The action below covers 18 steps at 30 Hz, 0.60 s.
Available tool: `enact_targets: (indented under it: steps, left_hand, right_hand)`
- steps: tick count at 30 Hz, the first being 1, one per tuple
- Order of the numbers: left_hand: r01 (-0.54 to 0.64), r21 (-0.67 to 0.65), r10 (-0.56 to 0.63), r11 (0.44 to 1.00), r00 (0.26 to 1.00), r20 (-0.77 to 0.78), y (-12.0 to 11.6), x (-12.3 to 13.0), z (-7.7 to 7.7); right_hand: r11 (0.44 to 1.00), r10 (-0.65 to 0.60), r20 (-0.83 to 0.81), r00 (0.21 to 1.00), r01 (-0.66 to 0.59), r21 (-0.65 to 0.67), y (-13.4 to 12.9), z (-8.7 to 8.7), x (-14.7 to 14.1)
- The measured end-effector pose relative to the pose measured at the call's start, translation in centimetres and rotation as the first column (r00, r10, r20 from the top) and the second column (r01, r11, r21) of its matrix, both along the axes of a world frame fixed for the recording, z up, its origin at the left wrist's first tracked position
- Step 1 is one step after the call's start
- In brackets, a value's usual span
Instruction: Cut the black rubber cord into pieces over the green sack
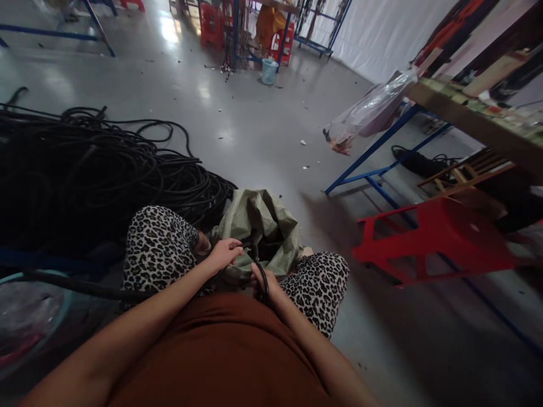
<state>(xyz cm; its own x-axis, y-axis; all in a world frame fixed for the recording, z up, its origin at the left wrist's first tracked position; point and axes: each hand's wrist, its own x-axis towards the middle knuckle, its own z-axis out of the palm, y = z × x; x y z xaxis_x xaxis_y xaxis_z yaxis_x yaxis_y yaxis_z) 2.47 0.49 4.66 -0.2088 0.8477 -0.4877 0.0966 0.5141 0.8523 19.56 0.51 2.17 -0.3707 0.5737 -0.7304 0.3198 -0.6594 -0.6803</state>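
Observation:
A green woven sack [231, 217] stands open between my knees, with dark pieces inside it that I cannot make out. My left hand [225, 253] is over the sack's near left side, its fingers closed on a thin black cord [245, 245]. Close by on the right, my right hand [261, 281] holds black-handled scissors [265, 282], whose blades point away from me over the sack, near the end of the cord. A thick black cord [89, 287] runs in from the left toward my lap and passes under my left forearm.
A large heap of black cord [106, 169] lies on the left, above a teal-rimmed basin [63, 305]. A red stool [458, 237] lies on its side at the right, beside a blue-legged table [487, 121]. Farther off stands a light blue bin [268, 72].

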Motion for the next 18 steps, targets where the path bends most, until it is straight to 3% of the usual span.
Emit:
enact_targets:
  steps: [6, 13, 18]
  left_hand:
    - [-0.030, 0.051, 0.031, 0.998, 1.000, -0.002, -0.2, -0.1, -0.1]
    - [0.025, 0.069, -0.025, 0.997, 1.000, -0.003, -0.3, 0.2, 0.6]
    - [0.045, 0.059, -0.046, 0.997, 0.999, 0.023, -0.5, 0.4, 1.3]
  right_hand:
    - [0.999, 0.001, -0.075, 0.997, -0.005, -0.052, 0.0, -0.4, 0.0]
    - [0.998, 0.044, -0.157, 0.987, -0.050, -0.036, -0.1, -2.1, 0.1]
    - [0.997, 0.073, -0.167, 0.983, -0.077, -0.016, 0.1, -2.2, 0.2]
